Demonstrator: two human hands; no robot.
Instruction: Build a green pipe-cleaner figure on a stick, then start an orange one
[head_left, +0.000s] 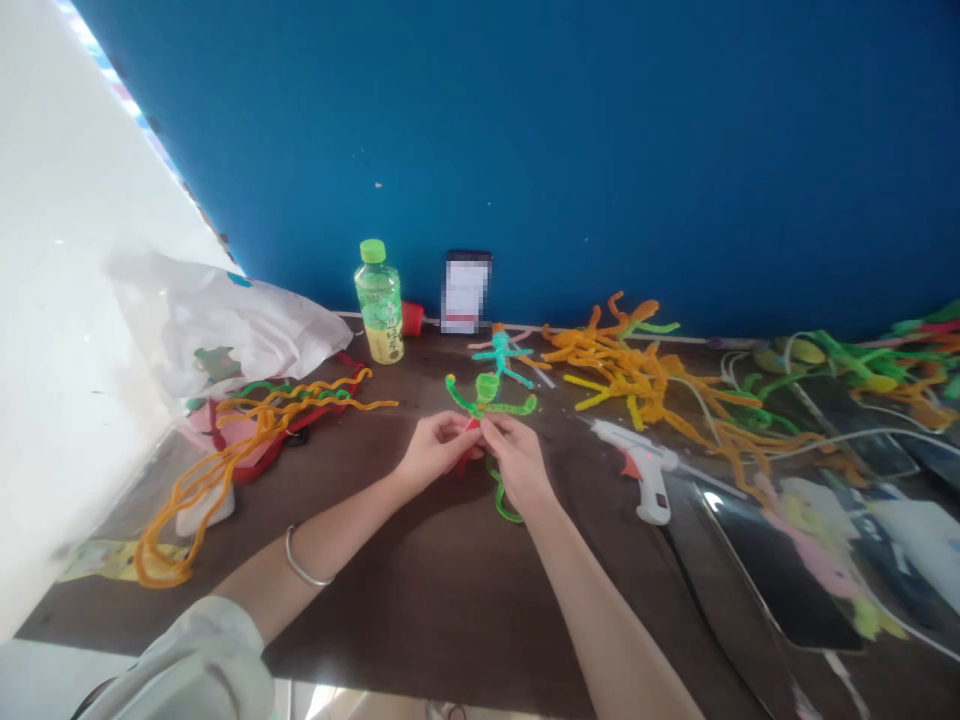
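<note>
Both hands meet over the middle of the dark table, closed around a small green pipe-cleaner figure [487, 388]. Its coiled head and two raised arms stick up above the fingers. At its lower part shows a red piece [466, 458], pinched by my left hand [439, 445]. My right hand [516, 455] grips the figure from the other side, and a loop of green pipe cleaner [507, 508] hangs below. The fingertips partly hide the figure's body. Just behind lies a turquoise pipe-cleaner figure [501, 352] with spread limbs.
A white glue gun [641, 465] lies right of my hands, its black cord running forward. Orange pipe-cleaner pieces [622, 365] pile behind it; a tablet [780, 570] is at right. A green-capped bottle [381, 305] and a phone [466, 293] stand near the blue wall. Orange pipe cleaners [202, 470] lie left.
</note>
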